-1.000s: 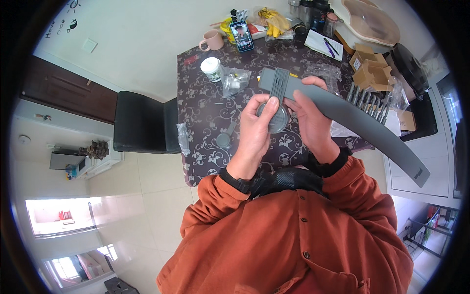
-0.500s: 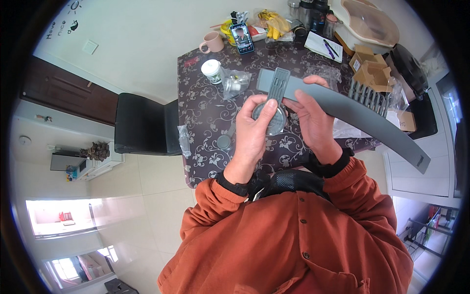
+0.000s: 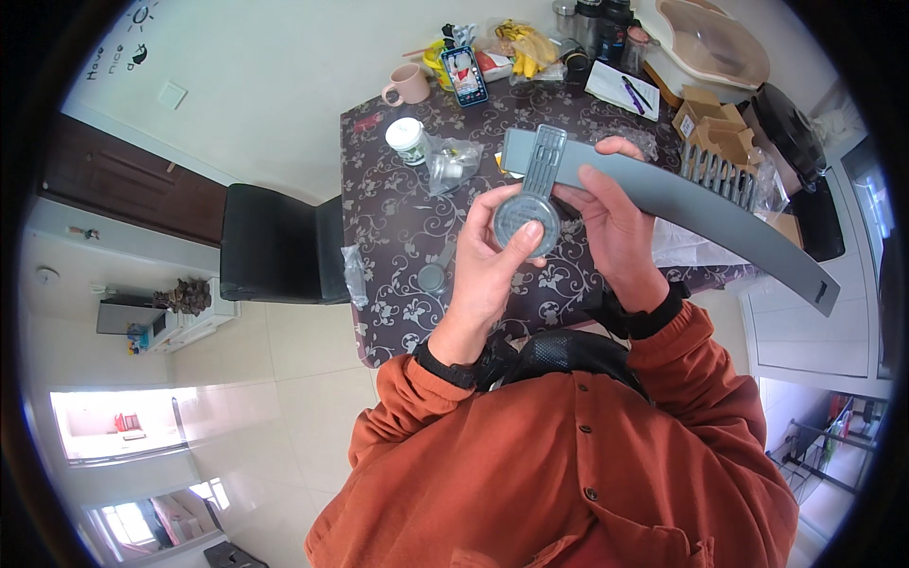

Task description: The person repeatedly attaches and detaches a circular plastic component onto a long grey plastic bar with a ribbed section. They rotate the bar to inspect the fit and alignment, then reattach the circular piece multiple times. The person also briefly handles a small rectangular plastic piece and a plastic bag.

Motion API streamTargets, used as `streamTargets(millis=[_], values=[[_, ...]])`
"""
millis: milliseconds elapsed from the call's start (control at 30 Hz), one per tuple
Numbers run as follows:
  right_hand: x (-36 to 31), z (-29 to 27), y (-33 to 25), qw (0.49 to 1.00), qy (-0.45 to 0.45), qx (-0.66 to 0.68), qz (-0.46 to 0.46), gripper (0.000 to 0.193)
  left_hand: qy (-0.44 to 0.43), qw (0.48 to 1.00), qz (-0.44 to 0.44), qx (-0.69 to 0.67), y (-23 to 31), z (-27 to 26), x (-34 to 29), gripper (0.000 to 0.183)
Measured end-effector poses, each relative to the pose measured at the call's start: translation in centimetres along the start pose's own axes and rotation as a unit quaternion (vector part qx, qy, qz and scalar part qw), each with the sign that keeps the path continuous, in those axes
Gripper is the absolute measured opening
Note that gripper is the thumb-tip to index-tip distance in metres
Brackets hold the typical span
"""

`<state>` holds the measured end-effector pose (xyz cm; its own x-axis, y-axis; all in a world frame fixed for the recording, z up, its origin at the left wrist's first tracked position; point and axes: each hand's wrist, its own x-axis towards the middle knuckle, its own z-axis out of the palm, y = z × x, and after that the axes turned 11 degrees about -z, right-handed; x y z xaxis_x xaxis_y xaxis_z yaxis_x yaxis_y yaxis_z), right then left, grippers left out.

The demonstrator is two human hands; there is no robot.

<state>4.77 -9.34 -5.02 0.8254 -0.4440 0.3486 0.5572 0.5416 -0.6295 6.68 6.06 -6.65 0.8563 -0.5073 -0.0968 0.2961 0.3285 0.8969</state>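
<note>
Over the table, my left hand (image 3: 485, 270) grips a grey plastic piece with a round disc (image 3: 514, 214) and a flat slotted arm (image 3: 545, 156); the thumb presses on the disc. That arm lies across the left end of a long, curved grey panel (image 3: 724, 220). My right hand (image 3: 615, 232) is closed on the panel near that end, fingers behind it and thumb at the front. The panel runs out to the right past the table edge. Whether arm and panel are joined cannot be made out. A smaller grey round-ended part (image 3: 433, 275) lies left of my left hand.
On the patterned table (image 3: 398, 327) stand a white tub (image 3: 405, 140), a clear plastic bag (image 3: 453, 168), a pink mug (image 3: 407, 85) and a propped phone (image 3: 465, 76). A grey pronged rack (image 3: 721, 178), cardboard boxes (image 3: 710, 123) and a notebook (image 3: 615, 90) lie right. A black chair (image 3: 275, 244) stands left.
My left thumb has slid from the base of the slotted arm down onto the disc, baring more of it. The panel's right end has risen slightly in view.
</note>
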Motion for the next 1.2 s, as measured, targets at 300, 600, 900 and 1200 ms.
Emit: streamTargets(millis=[300, 600, 900, 1200], values=[[0.2, 0.0, 0.3, 1.0, -0.006, -0.007, -0.001, 0.029, 0.01, 0.999, 0.01, 0.032, 0.3, 0.7, 0.2, 0.04], [0.3, -0.1, 0.0, 0.999, 0.012, 0.029, 0.025, 0.031, 0.013, 0.999, 0.032, 0.032, 0.5, 0.1, 0.3, 0.036], [0.1, -0.4, 0.1, 0.999, 0.006, 0.045, 0.012, 0.03, 0.018, 0.999, 0.037, 0.02, 0.2, 1.2, 0.1, 0.035], [0.0, -0.4, -0.9, 0.998, 0.02, 0.045, 0.035, 0.031, 0.009, 0.998, 0.036, 0.05, 1.1, -0.4, 0.3, 0.037]])
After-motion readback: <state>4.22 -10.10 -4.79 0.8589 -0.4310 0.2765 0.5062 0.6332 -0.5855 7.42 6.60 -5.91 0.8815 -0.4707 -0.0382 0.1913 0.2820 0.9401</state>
